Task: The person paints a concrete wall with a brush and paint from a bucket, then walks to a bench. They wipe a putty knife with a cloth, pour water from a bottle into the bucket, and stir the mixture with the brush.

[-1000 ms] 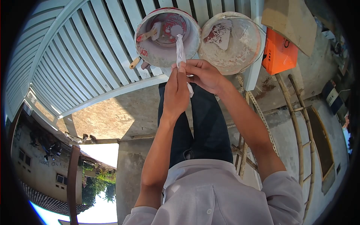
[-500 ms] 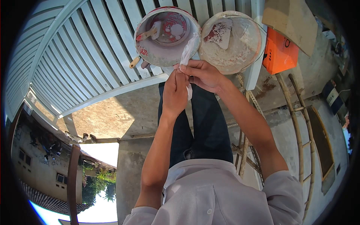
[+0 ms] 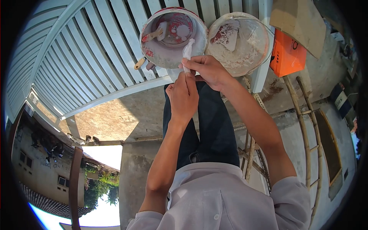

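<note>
A thin white strip, perhaps twisted plastic or cloth [image 3: 188, 50], sticks up from between my two hands, its loose end over the near rim of a bucket. My left hand [image 3: 184, 95] is closed on its lower part. Just above, my right hand [image 3: 209, 71] pinches it between thumb and fingers. The paint-stained bucket [image 3: 153, 53] holds a smaller pinkish container and a brush [image 3: 155, 33] with a red-smeared handle. Beside it stands a second, wider bucket [image 3: 245, 59] coated in dried whitish material, with a stained scraper-like piece [image 3: 231, 40] in it.
Both buckets rest on a light slatted bench [image 3: 103, 46]. A wooden-handled tool [image 3: 140, 63] lies by the left bucket. To the right are an orange box [image 3: 287, 55], a cardboard sheet [image 3: 297, 23] and a bamboo ladder [image 3: 306, 126]. Another bamboo frame [image 3: 250, 159] stands beside my legs.
The strip's upper end is shorter and more upright, no longer trailing along the bucket rim. The part hanging below my left hand is out of sight. Both hands have shifted slightly.
</note>
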`<state>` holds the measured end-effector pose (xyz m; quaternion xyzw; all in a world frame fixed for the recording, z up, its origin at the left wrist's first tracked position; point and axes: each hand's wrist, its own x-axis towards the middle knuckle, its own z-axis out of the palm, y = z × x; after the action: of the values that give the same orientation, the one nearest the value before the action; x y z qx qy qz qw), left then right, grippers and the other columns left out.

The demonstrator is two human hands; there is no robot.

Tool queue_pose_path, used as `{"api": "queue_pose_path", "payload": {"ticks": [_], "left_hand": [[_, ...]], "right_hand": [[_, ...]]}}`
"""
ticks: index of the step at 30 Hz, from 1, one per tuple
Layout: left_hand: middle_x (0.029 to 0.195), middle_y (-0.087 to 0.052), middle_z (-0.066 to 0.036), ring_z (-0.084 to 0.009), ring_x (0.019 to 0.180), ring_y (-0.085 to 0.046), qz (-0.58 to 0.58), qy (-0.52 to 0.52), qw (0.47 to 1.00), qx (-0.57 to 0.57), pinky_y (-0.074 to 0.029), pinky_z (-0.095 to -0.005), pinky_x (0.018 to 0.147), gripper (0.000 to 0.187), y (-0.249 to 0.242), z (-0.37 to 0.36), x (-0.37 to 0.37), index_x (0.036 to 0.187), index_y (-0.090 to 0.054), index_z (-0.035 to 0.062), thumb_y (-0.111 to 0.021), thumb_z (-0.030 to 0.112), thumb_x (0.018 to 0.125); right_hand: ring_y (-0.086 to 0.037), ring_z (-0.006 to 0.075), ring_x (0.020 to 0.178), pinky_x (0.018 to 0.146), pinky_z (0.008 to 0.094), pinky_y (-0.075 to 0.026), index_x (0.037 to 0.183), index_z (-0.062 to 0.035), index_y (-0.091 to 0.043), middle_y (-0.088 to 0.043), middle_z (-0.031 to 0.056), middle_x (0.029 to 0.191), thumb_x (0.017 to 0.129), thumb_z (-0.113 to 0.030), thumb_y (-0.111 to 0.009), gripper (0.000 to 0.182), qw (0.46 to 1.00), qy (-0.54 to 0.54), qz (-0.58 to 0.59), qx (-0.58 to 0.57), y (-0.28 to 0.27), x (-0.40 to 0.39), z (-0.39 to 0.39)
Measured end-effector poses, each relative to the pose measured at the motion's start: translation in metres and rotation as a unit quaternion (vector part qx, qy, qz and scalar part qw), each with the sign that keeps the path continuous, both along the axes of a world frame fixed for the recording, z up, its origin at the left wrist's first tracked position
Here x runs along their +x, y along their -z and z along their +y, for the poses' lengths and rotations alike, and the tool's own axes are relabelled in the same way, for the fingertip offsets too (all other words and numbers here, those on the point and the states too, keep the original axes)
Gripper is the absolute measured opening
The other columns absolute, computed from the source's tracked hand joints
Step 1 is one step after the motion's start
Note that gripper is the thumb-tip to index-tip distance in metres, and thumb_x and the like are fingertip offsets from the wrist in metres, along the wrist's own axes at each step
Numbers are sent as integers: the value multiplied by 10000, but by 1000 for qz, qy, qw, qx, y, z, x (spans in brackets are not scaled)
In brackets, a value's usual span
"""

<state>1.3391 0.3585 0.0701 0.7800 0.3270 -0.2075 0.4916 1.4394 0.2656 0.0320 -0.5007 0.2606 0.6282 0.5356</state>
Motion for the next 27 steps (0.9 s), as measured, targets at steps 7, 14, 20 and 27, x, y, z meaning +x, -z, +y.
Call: {"api": "queue_pose_path", "payload": {"ticks": [7, 14, 20, 27], "left_hand": [[741, -601, -80, -277, 742, -569, -11, 44, 997, 64, -314, -397, 825, 161, -14, -7, 1, 935, -552, 70, -440, 161, 1006], [752, -604, -70, -263, 749, -572, -16, 67, 992, 104, -315, -398, 825, 139, -20, -9, 1, 938, -563, 79, -456, 146, 996], [745, -605, -71, -261, 764, -587, -19, 112, 984, 137, -326, -429, 854, 108, -29, -12, 1, 959, -564, 72, -477, 133, 979], [713, -605, -84, -257, 743, -585, -25, 136, 976, 166, -339, -458, 864, 83, -34, -13, -3, 975, -565, 64, -508, 124, 967]], "right_hand": [[-521, 78, 710, 684, 276, -474, 1045, -32, -726, -564, -27, 795, 965, -376, -639, 364, 1000, -24, -7, -8, 1, 12, 0], [-542, 86, 765, 684, 267, -480, 1037, -28, -728, -597, -12, 857, 967, -368, -638, 359, 999, -35, -12, -20, 3, 14, 3], [-493, 72, 695, 624, 242, -445, 1047, -16, -717, -591, -20, 838, 983, -353, -616, 357, 999, -32, -13, -29, 6, 17, 4], [-396, 33, 632, 527, 212, -367, 1073, 9, -695, -507, -49, 728, 1006, -324, -578, 359, 999, -23, 1, -27, 3, 17, 7]]}}
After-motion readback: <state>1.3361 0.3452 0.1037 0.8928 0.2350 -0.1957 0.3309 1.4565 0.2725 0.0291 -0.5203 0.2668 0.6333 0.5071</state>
